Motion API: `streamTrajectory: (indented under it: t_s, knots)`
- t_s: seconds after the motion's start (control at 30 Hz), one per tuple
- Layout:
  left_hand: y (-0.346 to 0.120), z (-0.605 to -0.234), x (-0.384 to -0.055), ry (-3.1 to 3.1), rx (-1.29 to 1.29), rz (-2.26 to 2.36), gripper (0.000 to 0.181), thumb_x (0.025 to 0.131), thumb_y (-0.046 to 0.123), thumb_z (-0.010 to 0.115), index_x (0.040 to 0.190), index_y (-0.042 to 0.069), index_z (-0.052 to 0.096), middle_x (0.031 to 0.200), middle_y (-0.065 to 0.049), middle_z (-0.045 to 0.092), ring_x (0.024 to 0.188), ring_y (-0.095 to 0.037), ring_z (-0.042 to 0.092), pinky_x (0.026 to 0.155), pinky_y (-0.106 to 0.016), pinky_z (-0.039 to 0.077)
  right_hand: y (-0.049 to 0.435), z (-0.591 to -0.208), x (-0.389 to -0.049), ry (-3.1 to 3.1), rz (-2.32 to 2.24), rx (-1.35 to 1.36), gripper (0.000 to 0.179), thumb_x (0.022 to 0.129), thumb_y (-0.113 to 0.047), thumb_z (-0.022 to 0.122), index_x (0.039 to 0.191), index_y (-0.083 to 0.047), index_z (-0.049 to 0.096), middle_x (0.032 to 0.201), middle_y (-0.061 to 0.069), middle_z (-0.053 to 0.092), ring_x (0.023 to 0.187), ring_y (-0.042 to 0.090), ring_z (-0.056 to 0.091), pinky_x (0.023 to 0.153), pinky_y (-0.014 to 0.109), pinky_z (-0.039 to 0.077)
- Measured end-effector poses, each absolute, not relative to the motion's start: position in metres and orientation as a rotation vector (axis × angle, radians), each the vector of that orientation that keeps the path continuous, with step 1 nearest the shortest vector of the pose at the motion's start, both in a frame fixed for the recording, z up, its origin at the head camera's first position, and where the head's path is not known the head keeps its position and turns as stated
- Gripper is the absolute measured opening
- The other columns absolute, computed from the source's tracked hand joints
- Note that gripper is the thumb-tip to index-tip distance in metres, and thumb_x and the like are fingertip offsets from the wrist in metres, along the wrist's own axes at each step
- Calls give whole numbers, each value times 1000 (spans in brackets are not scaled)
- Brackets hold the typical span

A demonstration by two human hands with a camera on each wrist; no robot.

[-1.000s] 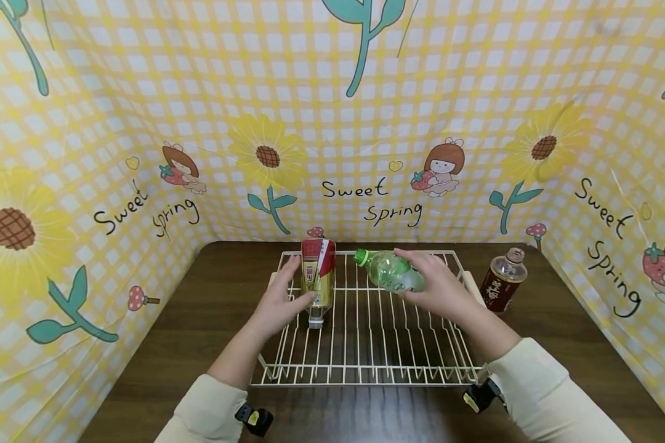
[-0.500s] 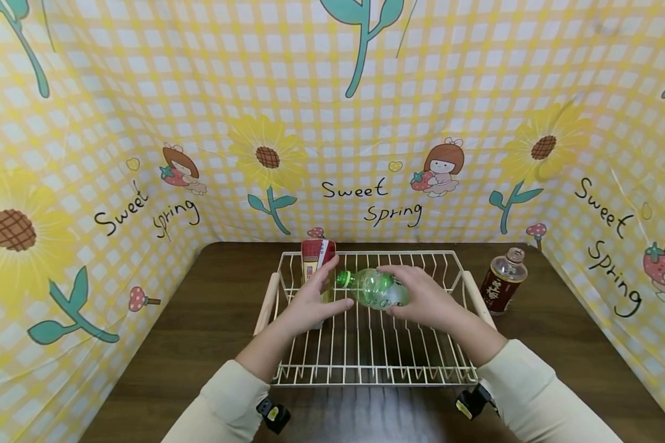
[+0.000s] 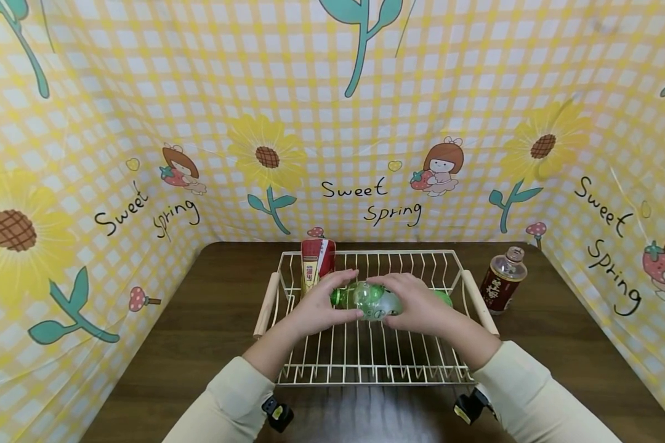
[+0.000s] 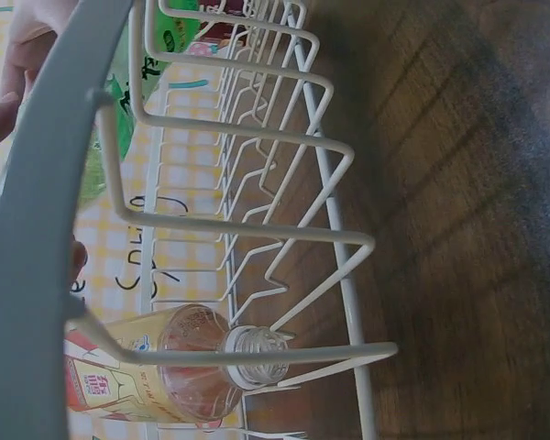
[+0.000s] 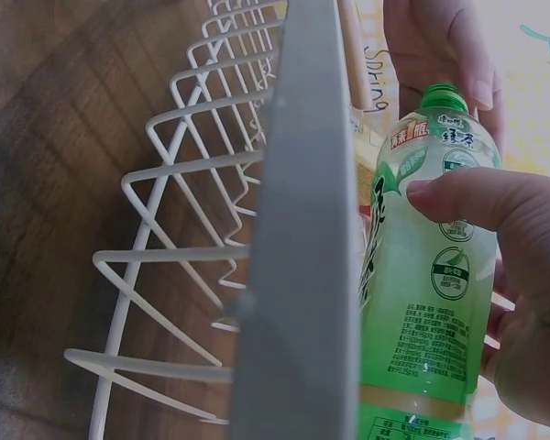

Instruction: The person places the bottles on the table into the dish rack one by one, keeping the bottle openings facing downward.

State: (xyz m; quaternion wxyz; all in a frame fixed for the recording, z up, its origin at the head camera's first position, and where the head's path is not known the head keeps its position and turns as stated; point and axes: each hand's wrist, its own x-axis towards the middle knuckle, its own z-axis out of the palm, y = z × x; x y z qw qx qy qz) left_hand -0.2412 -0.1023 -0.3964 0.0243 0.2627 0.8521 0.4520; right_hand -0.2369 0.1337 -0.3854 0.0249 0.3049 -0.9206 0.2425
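Both hands are at a green tea bottle (image 3: 374, 303) lying sideways over the wire dish rack (image 3: 366, 375). The left hand (image 3: 318, 307) has its thumb and fingers around the capped neck end. My right hand (image 3: 415, 304) grips the bottle's body; its green base shows beyond that hand. In the right wrist view the bottle's label (image 5: 431, 257) lies under the right thumb, and the left hand (image 5: 449, 55) is behind the green cap. A red-and-yellow bottle (image 3: 318, 255) lies on the rack's left side, partly hidden by the left hand; its neck (image 4: 257, 356) shows in the left wrist view.
Outside the rack, a dark-labelled bottle (image 3: 504, 280) stands upright on the brown table (image 3: 161, 344), to the right. The rack has wooden handles (image 3: 267, 304) on both sides. A yellow checked cloth (image 3: 332, 147) surrounds the table's back and sides.
The green tea bottle has come left and nearer to me in my right hand. My left hand has moved right from beside the red-and-yellow bottle to the green bottle's neck end.
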Motion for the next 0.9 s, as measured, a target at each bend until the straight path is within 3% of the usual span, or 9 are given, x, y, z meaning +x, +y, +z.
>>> streamTrajectory:
  t_s: [0.4, 0.9]
  knots:
    - [-103, -402, -238, 2616, 736, 1316, 67, 75, 26, 84, 134, 14, 54, 127, -6, 63, 116, -25, 58, 100, -50, 47, 131, -383, -234, -2876, 697, 1005, 70, 74, -18, 81, 139, -22, 55, 137, 9, 58, 124, 31, 52, 104, 60, 38]
    - [-103, -405, -235, 2640, 614, 1418, 65, 76, 28, 84, 133, 16, 55, 129, -5, 61, 119, -26, 56, 98, -51, 47, 132, -381, -236, -2773, 772, 1038, 69, 76, -15, 78, 140, -18, 53, 138, 11, 56, 127, 34, 50, 102, 58, 43]
